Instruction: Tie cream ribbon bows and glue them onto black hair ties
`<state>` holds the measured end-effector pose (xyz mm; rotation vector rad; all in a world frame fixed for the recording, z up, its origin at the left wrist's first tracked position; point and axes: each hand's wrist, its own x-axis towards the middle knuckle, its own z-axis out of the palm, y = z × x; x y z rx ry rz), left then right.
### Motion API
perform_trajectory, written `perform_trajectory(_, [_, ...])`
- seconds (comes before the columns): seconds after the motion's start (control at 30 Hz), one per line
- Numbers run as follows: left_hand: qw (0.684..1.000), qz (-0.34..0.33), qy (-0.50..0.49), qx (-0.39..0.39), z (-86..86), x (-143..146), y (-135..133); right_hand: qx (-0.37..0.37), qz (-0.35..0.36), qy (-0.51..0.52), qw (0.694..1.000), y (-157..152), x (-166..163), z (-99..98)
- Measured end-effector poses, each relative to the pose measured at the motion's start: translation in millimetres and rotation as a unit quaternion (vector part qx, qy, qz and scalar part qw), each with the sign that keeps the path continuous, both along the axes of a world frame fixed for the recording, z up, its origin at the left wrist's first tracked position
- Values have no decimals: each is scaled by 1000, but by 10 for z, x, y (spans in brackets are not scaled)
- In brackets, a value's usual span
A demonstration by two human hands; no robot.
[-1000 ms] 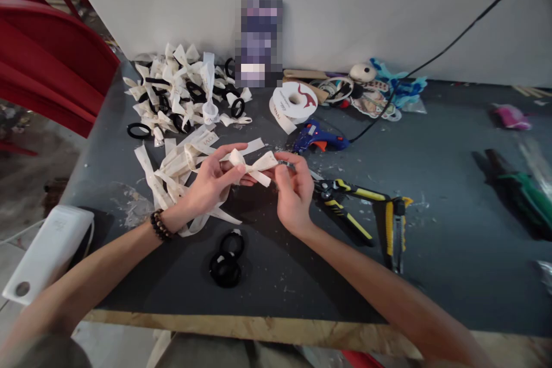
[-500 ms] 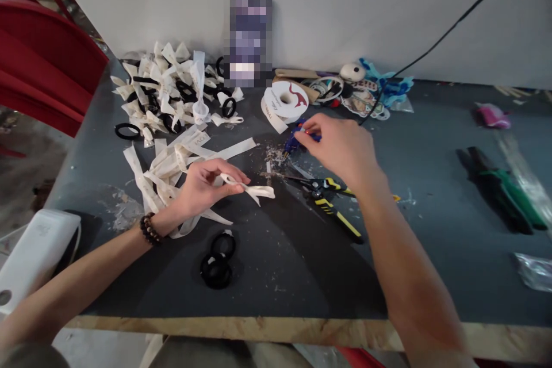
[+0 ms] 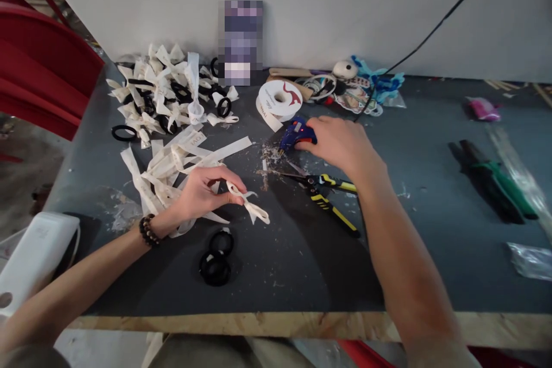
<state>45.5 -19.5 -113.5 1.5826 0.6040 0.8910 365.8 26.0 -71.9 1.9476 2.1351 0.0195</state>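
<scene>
L hand [image 3: 209,191] alone pinches ribbon bow [image 3: 249,203], btwn ribbon strips [image 3: 179,156] & yellow-blk tool [image 3: 318,188]; R hand [image 3: 340,139], on bow too a sec ago, now grips blue glue gun [image 3: 294,133], so shaping looks paused; blk hair ties [image 3: 215,280] lie nearer person

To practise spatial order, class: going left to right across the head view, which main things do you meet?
White device, beaded bracelet, left hand, ribbon bow, blue glue gun, right hand, green-handled tool.
</scene>
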Motion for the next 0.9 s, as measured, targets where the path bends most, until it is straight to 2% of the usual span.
perform_trajectory(0.13, [999, 12, 29, 15, -12, 0, 1, -6, 35, -53, 998, 4, -16, 7])
perform_trajectory(0.3, [997, 9, 26, 67, 9, 18, -2, -8, 42, -85, 995, 2, -15, 44])
perform_trajectory(0.7, [991, 33, 95, 85, 54, 47, -30, -37, 7, -49, 998, -71, 87, 236])
perform_trajectory(0.8, [987, 55, 101, 116, 42, 43, -24, 15, -26, -8, 1000, -127, 119, 358])
perform_trajectory(0.9, [981, 70, 77, 161, 11, 36, -12, 76, -30, 38, 996, -211, 56, 466])
